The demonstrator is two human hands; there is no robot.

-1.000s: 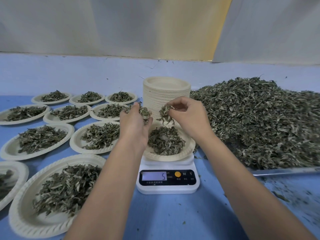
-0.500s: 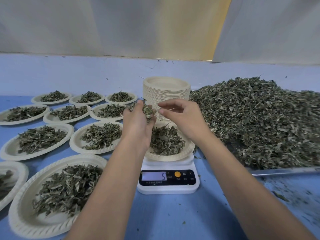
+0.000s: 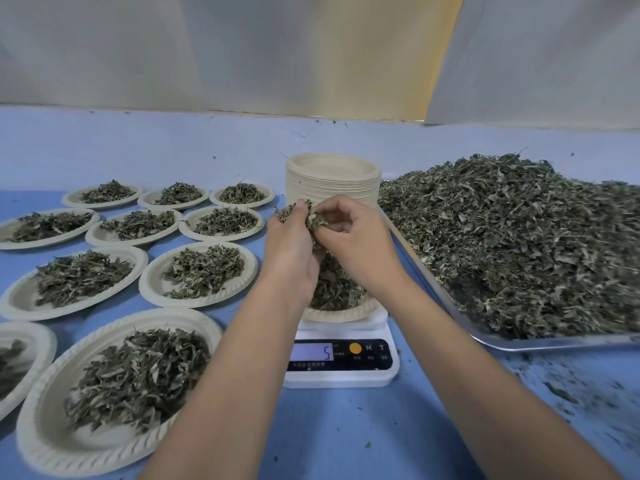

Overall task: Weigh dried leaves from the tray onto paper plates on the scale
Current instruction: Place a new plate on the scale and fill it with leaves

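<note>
Matte blue bench top point(image 3: 346, 431), showing along the near edge and toward the near right corner. Behind the far edge, a paler blue wall band point(image 3: 173, 147), scuffed, with a thin dark crack point(image 3: 305, 130) near its middle and a small dark speck point(image 3: 213, 156) farther left. Above the band, a white sheet point(image 3: 156, 46) hung in soft vertical folds over the left and centre. Right of it, a yellowish strip point(image 3: 391, 64). Overlapping that, a second white sheet point(image 3: 540, 57) with a slanted left edge, above the far right corner.
</note>
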